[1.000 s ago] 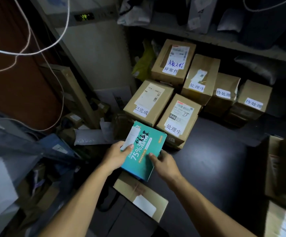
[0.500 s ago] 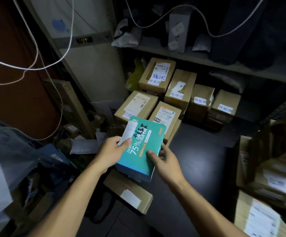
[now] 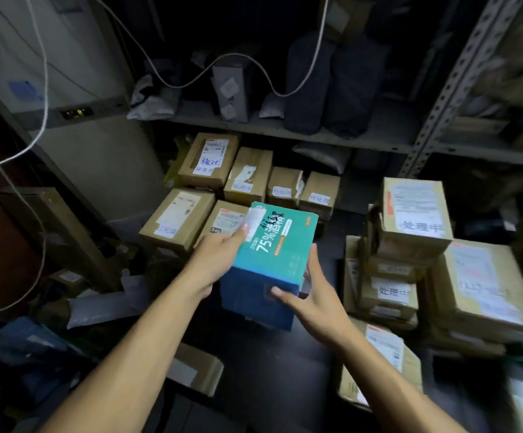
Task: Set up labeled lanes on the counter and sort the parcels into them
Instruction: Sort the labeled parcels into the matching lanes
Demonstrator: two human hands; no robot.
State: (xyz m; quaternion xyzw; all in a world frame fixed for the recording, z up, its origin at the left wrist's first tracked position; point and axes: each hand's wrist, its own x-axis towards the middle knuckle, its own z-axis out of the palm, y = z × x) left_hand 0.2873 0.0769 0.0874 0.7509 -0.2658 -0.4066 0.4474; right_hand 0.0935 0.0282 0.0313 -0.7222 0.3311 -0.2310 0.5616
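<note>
Both hands grasp the teal box [image 3: 272, 245] above the dark bench [image 3: 285, 370]: left grip [image 3: 219, 260] at nine o'clock, right grip [image 3: 310, 301] at five. Labeled cardboard parcels [image 3: 179, 218] sit at twelve.

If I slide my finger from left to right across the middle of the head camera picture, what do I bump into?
Brown box with a white label → left hand → teal box that both hands hold → right hand → stack of brown boxes → big brown box at the right.
</note>
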